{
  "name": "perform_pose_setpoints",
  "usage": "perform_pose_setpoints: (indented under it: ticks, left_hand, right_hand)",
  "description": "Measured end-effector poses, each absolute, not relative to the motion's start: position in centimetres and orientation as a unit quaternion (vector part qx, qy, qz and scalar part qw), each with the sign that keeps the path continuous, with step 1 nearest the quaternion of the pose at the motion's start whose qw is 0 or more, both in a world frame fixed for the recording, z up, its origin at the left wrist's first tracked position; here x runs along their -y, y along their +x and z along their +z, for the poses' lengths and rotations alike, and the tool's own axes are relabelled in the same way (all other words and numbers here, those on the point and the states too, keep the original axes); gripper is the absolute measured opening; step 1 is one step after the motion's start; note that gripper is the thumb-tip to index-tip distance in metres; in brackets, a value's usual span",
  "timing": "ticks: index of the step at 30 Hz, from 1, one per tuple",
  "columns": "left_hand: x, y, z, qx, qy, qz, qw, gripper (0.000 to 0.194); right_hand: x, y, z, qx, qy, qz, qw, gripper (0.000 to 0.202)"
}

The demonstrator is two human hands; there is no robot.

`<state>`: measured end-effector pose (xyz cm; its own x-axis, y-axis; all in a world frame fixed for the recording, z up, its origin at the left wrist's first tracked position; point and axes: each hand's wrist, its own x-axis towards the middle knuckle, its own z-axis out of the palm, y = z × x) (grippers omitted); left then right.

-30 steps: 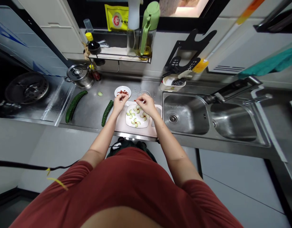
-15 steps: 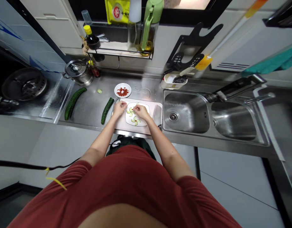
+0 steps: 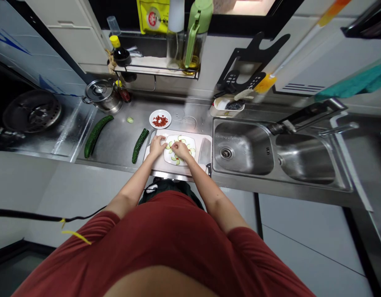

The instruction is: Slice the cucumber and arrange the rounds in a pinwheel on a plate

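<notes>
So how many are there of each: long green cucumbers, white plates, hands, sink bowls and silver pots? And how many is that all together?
Long green cucumbers: 2
White plates: 2
Hands: 2
Sink bowls: 2
Silver pots: 1
Total: 9
</notes>
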<state>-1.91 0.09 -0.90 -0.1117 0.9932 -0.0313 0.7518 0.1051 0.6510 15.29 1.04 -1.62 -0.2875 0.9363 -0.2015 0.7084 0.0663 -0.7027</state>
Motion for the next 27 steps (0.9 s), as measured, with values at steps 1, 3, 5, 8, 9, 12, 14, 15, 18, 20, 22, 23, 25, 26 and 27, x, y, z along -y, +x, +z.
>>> perform_pose_setpoints:
  ticks: [1,3,5,8,9,12,14,15,18,20,22,23,25,26,27]
  left_hand:
    - [-0.01,-1.84,-0.93,-0.703,0.620,0.248,0.243,0.034]
    - [0.13,-1.75,-0.97,-0.704,0.620,0.247,0.243,0.038]
    - [0.22,-1.67,-1.03,-0.704,0.622,0.245,0.240,0.041]
    - [0.27,-1.57,-1.13,-0.705,0.626,0.237,0.234,0.045]
    - [0.28,-1.53,-1.17,-0.705,0.627,0.234,0.234,0.046]
    - [0.31,-1.43,-1.27,-0.703,0.629,0.226,0.243,0.047]
    - [0.35,-1.37,-1.29,-0.703,0.628,0.222,0.249,0.047]
    - [0.37,-1.34,-1.29,-0.704,0.627,0.219,0.250,0.047]
    - [0.41,-1.24,-1.21,-0.707,0.626,0.214,0.252,0.047]
    - [0.40,-1.17,-1.12,-0.707,0.625,0.212,0.255,0.047]
    - [0.38,-1.08,-1.02,-0.707,0.625,0.209,0.257,0.048]
    - [0.37,-1.04,-0.99,-0.707,0.625,0.207,0.256,0.048]
    - [0.35,-0.95,-0.97,-0.707,0.628,0.202,0.253,0.048]
    - [0.33,-0.91,-1.00,-0.707,0.630,0.201,0.251,0.048]
    - [0.32,-0.88,-1.04,-0.707,0.631,0.200,0.250,0.048]
  right_hand:
    - [-1.02,15.23,-1.66,0.716,-0.578,0.360,0.153,0.014]
    - [-1.02,15.15,-1.72,0.721,-0.577,0.352,0.153,0.014]
    - [-1.05,15.09,-1.77,0.724,-0.575,0.349,0.151,0.015]
    - [-1.15,14.98,-1.89,0.726,-0.580,0.344,0.137,0.015]
    - [-1.18,14.94,-1.95,0.726,-0.582,0.340,0.134,0.015]
    - [-1.24,14.84,-2.17,0.726,-0.586,0.334,0.134,0.015]
    - [-1.26,14.82,-2.30,0.726,-0.587,0.332,0.134,0.015]
    - [-1.27,14.81,-2.36,0.726,-0.587,0.331,0.134,0.015]
    - [-1.30,14.82,-2.43,0.726,-0.589,0.327,0.135,0.016]
    - [-1.31,14.82,-2.41,0.728,-0.588,0.325,0.136,0.016]
    - [-1.30,14.80,-2.35,0.730,-0.588,0.323,0.133,0.015]
    - [-1.29,14.79,-2.32,0.730,-0.589,0.322,0.130,0.015]
    - [-1.26,14.75,-2.25,0.730,-0.591,0.320,0.123,0.015]
    - [-1.24,14.72,-2.22,0.730,-0.592,0.319,0.121,0.015]
    - [-1.23,14.69,-2.18,0.731,-0.592,0.318,0.119,0.015]
